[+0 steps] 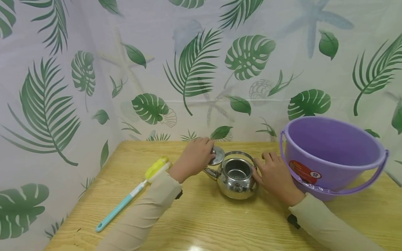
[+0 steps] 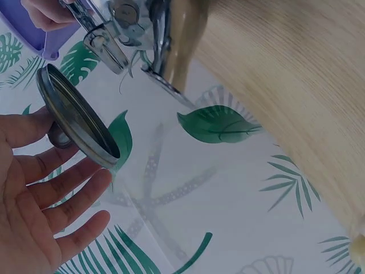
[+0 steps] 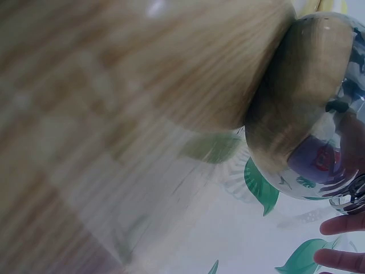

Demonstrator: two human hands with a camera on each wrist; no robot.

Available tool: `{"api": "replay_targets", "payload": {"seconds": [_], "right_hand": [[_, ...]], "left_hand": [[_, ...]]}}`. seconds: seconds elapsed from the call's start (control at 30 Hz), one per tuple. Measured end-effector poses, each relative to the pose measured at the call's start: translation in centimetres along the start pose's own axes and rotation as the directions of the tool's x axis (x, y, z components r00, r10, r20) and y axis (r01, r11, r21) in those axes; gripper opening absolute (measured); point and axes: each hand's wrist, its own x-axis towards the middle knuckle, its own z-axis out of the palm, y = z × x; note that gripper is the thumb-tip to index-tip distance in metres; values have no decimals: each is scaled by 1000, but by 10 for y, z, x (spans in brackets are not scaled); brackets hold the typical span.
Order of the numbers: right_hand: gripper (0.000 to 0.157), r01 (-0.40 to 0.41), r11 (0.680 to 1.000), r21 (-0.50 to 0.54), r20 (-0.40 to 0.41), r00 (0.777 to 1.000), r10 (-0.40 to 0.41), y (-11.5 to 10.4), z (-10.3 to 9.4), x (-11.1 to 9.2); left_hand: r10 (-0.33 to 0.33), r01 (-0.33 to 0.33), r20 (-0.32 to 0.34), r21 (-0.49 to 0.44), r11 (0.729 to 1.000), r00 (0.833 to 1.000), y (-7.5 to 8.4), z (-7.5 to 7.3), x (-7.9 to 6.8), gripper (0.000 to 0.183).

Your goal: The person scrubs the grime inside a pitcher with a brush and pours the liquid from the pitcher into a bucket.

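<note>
A shiny metal teapot (image 1: 237, 186) stands upright on the table, its spout toward the left and its top uncovered. Inside the mouth sits a perforated strainer (image 1: 237, 173). My left hand (image 1: 196, 157) pinches the knob of the round metal lid (image 1: 217, 156), which is tilted above the spout. From the left wrist view, the lid's (image 2: 80, 117) hollow underside faces away from the palm. At the teapot's right side, my right hand (image 1: 276, 174) grips the base of its handle with thumb and forefinger; other fingers (image 3: 342, 258) stick out straight in the right wrist view.
A purple bucket (image 1: 333, 143) with its handle down stands just right of my right hand. Left of my left forearm lies a brush (image 1: 122, 205) with a teal handle and yellow-and-white head. Behind the wooden table (image 1: 201, 223) hangs a leaf-patterned sheet (image 1: 207, 80).
</note>
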Motion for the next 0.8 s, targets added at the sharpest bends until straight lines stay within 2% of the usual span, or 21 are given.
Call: {"api": "replay_targets", "payload": {"seconds": [0.3,0.6,0.8], "right_hand": [[28,-1,1000,-4,-4,1000,1,0,1,0],[34,-6,1000,2,22,1000,6,-1,0,0],[34,-11,1000,0,24,1000,11,0,0,-1]], "left_hand": [[-21,21,-31,-7,1000,999,-17,6,-9,27],[-69,69,-32,-13,998,997,-34,13,-17,31],[-78,77,-52,-16,997,996,-43,20,-21,26]]}}
